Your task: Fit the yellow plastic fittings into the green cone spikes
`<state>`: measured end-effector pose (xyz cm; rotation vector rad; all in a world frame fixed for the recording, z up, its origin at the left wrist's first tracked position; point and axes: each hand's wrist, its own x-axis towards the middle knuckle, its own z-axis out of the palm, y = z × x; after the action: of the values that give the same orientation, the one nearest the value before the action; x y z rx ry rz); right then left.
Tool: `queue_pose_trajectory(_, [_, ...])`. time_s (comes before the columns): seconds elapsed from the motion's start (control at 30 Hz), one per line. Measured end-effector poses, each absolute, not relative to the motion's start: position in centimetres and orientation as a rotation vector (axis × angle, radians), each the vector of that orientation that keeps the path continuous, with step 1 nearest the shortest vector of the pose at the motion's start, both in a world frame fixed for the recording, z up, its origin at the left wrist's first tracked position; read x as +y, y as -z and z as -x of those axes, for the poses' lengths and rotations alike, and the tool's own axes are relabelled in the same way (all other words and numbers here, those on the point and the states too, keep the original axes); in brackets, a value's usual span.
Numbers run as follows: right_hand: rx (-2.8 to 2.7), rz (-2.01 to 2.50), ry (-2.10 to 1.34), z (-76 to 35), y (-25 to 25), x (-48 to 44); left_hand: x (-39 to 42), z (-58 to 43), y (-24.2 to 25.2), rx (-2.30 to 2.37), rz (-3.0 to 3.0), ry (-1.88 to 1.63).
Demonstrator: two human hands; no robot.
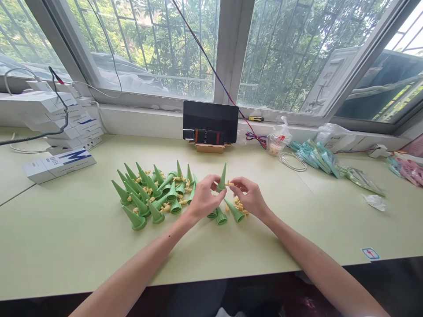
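A person's left hand [203, 200] pinches a green cone [223, 177] upright above a pale green table [82, 237], thumb and fingers closed on its lower part, while the right hand [249, 197] presses a small yellow piece [230, 183] against the cone's side with its fingertips together. The cone is held just in front of the tablet [210, 121] that leans against the window sill at the back of the table.

Much of the work appears done: to the left of the held cone, a large heap of cones [152, 193] lies on the table, many already showing a yellow piece at the side. Less seems to remain. Just below the held cone, between the two hands, lie a few loose cones [226, 213], and a small scatter of yellow pieces [239, 204] sits partly hidden behind the right hand; how many are left there cannot be told.

The held cone is a slim, pointed spike of matte green plastic, widening to a round, open collar at its base, tip up. The yellow piece is tiny, and its exact shape is too small to make out.

Further from the held cone, white boxes [59, 165] are stacked at the far left, and bags of blue-green items [313, 154] lie to the right near the window.
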<state>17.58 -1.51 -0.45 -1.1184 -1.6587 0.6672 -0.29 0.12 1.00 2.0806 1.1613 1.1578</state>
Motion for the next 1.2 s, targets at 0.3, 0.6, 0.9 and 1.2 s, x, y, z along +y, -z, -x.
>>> queue_pose_trajectory(0.3, [-1.673, 1.073, -0.610, -17.56, 0.19, -1.57, -0.06, 0.21, -1.32, 1.176, -2.073, -1.165])
queue_pose_trajectory(0.6, [-1.663, 1.082, -0.633, -17.63, 0.30, -1.56, -0.01, 0.25, -1.21, 1.193, -2.070, -1.149])
queue_pose_trajectory(0.9, [-1.660, 1.133, -0.654, -17.64, 0.45, -1.40, 0.01, 0.22, -0.96, 1.178, -2.132, -1.179])
queue_pose_trajectory(1.2, [-1.700, 1.141, -0.630, -17.70, 0.34, -1.42, -0.01, 0.24, -0.92, 1.149, -2.179, -1.205])
